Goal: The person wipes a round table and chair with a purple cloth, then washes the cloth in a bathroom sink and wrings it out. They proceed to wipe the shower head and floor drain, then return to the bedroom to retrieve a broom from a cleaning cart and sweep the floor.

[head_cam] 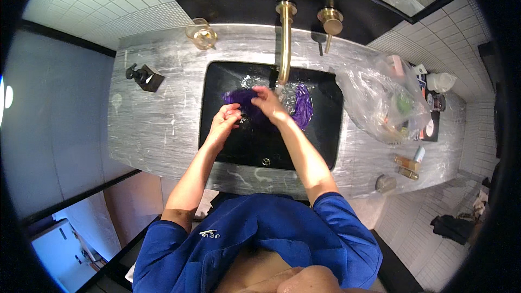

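Note:
Over a black basin (270, 158), my right hand (268, 103) has its fingertips closed on a wet, dark purple piece of thin material (244, 98), blurred by motion. My left hand (225, 121) is at the lower left edge of that piece with its fingers curled; whether it grips the edge is not clear. To the right of my right hand, a second purple piece (303, 108) lies crumpled and glossy in the basin. Water runs from the brass spout (285, 49) beside my right hand and splashes on the basin floor.
Around the basin is a grey marbled countertop (163, 130). A dark soap dispenser (148, 79) and an amber glass (201, 34) stand left. A brass tap handle (330, 24) is on the wall. At right are a clear plastic bag (378, 97) with contents, small bottles (407, 165) and a round jar (385, 184).

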Demonstrator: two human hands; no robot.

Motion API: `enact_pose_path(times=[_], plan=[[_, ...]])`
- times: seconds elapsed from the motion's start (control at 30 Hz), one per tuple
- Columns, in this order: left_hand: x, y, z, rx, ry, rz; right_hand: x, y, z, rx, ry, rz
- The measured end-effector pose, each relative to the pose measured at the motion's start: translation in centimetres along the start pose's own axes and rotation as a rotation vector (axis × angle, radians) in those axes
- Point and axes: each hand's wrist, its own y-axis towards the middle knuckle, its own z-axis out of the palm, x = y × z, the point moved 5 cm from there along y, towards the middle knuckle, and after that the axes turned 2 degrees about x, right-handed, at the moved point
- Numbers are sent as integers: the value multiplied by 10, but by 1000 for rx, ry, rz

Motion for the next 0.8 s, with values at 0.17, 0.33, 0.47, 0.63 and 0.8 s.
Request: enact_pose_path(times=[0.17,0.33,0.47,0.63,0.8], plan=[[-1,43,28,-35,495,278,55,30,-33,-76,9,5],[0,84,98,19,891,421,72,-22,-87,-36,99,-30],[11,90,139,58,959,375,103,-81,-107,-153,82,-147],[22,107,138,169,847,439,130,-116,-109,-213,63,-264],[-24,96,102,267,1174,196,101,-94,-129,-243,-692,-216]])
